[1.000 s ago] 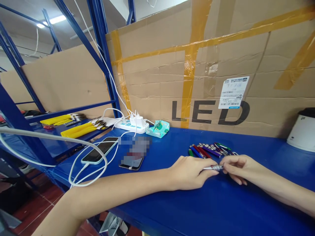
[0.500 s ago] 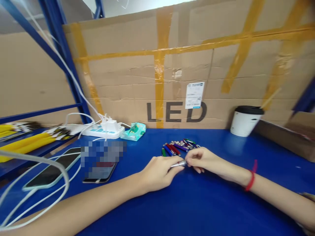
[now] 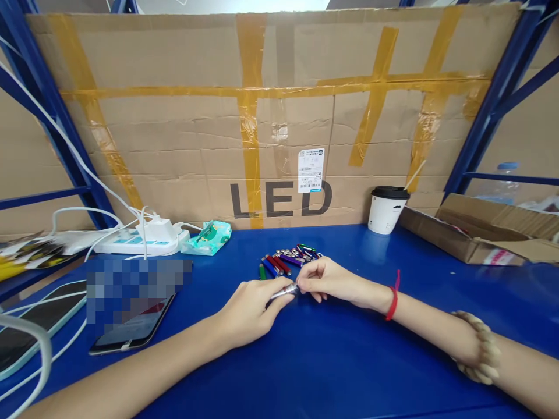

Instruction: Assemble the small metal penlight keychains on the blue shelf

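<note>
My left hand point(image 3: 251, 308) is closed around a small silver metal tube point(image 3: 286, 290), its thumb and fingers on either side. At the tube's right end, the fingertips of my right hand point(image 3: 327, 280) are pinched together on it; the exact part they grip is hidden. Just beyond the hands lies a group of small coloured metal tubes, among them a green tube point(image 3: 262, 272), a red tube point(image 3: 283, 265) and a purple tube point(image 3: 291, 259). Small silver round pieces point(image 3: 292, 252) are clustered behind them.
Two phones lie at left, one a black phone point(image 3: 135, 326), with white cables around them. Behind stand a power strip point(image 3: 161, 241) and a green soft packet point(image 3: 212, 237). A lidded paper cup point(image 3: 384, 212) and an open cardboard box point(image 3: 467, 244) are at right.
The view has turned to the right, so everything sits further left and more of the cardboard box shows. Both hands remain at the silver tube.
</note>
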`<action>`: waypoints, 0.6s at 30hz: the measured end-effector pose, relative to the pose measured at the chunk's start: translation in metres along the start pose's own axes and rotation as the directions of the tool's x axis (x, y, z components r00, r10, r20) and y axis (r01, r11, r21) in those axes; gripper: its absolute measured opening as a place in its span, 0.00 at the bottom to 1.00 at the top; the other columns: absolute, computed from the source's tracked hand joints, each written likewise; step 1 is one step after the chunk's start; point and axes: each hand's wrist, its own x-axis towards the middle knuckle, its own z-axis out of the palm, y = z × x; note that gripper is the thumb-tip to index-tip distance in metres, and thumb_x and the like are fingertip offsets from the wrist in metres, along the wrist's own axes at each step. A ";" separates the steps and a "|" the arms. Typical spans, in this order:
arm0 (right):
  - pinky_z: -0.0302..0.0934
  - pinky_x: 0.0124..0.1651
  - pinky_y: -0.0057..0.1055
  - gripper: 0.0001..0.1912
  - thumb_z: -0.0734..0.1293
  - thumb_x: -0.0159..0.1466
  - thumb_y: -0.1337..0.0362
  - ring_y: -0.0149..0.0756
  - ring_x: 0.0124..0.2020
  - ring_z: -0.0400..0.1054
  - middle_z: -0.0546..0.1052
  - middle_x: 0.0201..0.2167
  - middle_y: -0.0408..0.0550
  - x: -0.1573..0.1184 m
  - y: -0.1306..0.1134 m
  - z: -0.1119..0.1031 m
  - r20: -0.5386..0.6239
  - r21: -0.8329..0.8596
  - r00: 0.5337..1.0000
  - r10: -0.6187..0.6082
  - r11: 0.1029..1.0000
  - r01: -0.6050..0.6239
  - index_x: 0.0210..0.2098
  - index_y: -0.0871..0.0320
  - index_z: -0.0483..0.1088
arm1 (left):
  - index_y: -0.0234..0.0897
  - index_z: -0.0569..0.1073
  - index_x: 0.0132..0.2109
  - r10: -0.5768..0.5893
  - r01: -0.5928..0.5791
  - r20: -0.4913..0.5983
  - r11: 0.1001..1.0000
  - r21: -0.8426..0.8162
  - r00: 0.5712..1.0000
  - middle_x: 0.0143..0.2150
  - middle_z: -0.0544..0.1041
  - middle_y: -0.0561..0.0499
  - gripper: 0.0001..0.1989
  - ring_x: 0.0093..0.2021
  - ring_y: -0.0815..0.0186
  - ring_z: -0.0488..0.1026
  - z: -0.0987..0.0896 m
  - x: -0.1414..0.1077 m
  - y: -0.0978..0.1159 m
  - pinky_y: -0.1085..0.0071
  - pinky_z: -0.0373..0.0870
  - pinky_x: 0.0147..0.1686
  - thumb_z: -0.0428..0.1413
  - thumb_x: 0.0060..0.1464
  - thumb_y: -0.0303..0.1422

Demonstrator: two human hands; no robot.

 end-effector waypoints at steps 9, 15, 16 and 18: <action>0.52 0.19 0.21 0.19 0.72 0.47 0.51 0.22 0.17 0.58 0.69 0.18 0.41 0.000 -0.001 0.001 0.005 -0.020 1.000 0.013 1.000 -0.013 0.24 0.63 0.71 | 0.39 0.70 0.42 0.017 -0.017 -0.001 0.999 0.035 1.000 0.33 0.74 0.53 0.14 0.31 0.69 0.70 0.002 0.000 -0.003 0.76 0.62 0.32 0.42 0.61 0.38; 0.54 0.18 0.21 0.18 0.72 0.48 0.53 0.23 0.16 0.59 0.68 0.16 0.41 0.001 0.002 0.000 -0.014 -0.044 1.000 -0.002 0.999 0.001 0.24 0.64 0.71 | 0.40 0.69 0.43 0.028 -0.028 -0.005 0.998 0.052 1.000 0.36 0.75 0.53 0.13 0.36 0.68 0.71 0.002 0.000 -0.002 0.76 0.62 0.34 0.41 0.62 0.36; 0.54 0.18 0.21 0.17 0.72 0.48 0.53 0.23 0.15 0.59 0.68 0.16 0.41 0.002 0.003 0.000 -0.016 -0.049 1.000 -0.004 0.999 0.003 0.24 0.64 0.71 | 0.40 0.69 0.43 0.030 -0.030 -0.003 0.998 0.048 1.000 0.37 0.75 0.53 0.13 0.37 0.68 0.71 0.002 0.001 -0.002 0.76 0.63 0.35 0.41 0.62 0.35; 0.54 0.18 0.21 0.16 0.72 0.48 0.54 0.23 0.15 0.59 0.67 0.15 0.40 0.002 0.004 -0.001 -0.012 -0.058 1.000 -0.012 0.998 0.011 0.24 0.64 0.72 | 0.40 0.69 0.43 0.033 -0.033 0.002 0.998 0.044 0.999 0.38 0.75 0.53 0.13 0.38 0.67 0.71 0.002 0.001 -0.002 0.76 0.63 0.36 0.42 0.62 0.35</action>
